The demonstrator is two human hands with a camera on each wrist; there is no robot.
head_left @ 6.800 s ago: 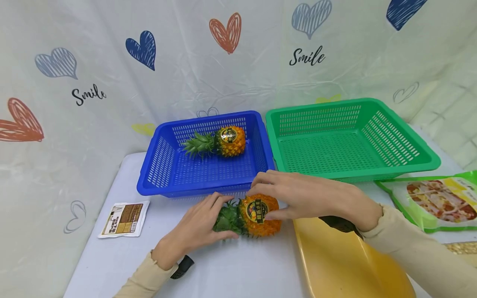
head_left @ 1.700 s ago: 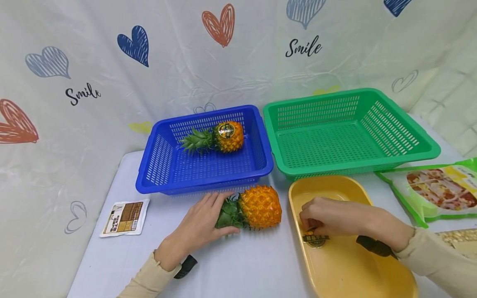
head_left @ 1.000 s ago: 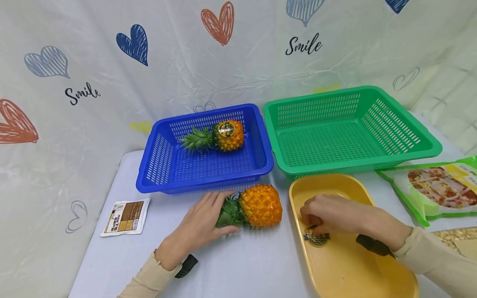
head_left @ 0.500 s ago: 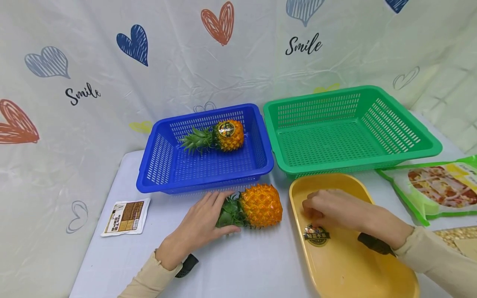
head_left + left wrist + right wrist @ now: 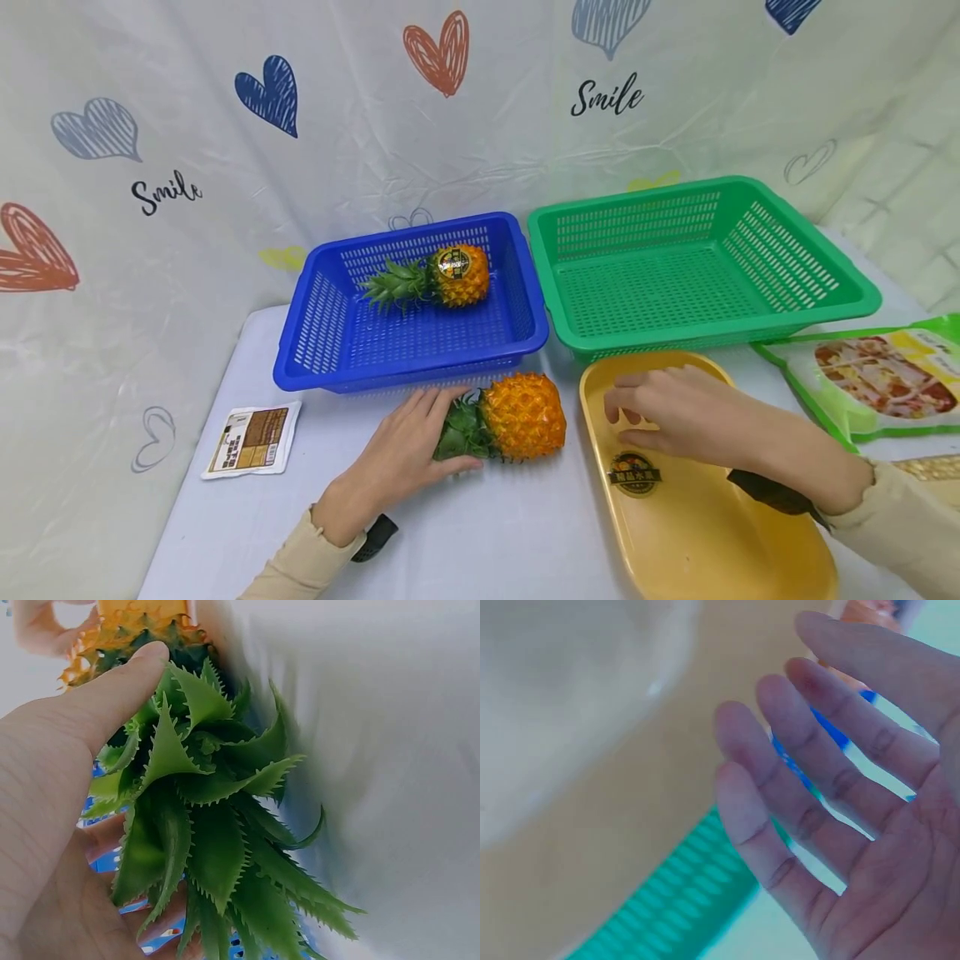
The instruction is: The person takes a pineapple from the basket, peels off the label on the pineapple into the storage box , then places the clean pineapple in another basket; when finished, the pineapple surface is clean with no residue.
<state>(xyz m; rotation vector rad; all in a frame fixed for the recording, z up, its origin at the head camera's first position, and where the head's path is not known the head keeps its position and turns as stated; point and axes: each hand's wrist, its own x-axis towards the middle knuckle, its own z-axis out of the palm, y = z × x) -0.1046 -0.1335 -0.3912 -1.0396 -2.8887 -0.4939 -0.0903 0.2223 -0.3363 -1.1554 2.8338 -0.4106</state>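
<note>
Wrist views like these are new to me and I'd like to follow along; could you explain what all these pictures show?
There is no machine here, just a person's bare left hand and right hand. A head-worn camera looks forward and down; a camera on each wrist gives a close view of that hand. On the white table are a blue basket with a pineapple in it, a green basket, a yellow tray with a label in it, a packet and a bag. The left hand holds a second pineapple by its leaves. The right hand, over the tray, holds nothing.
</note>
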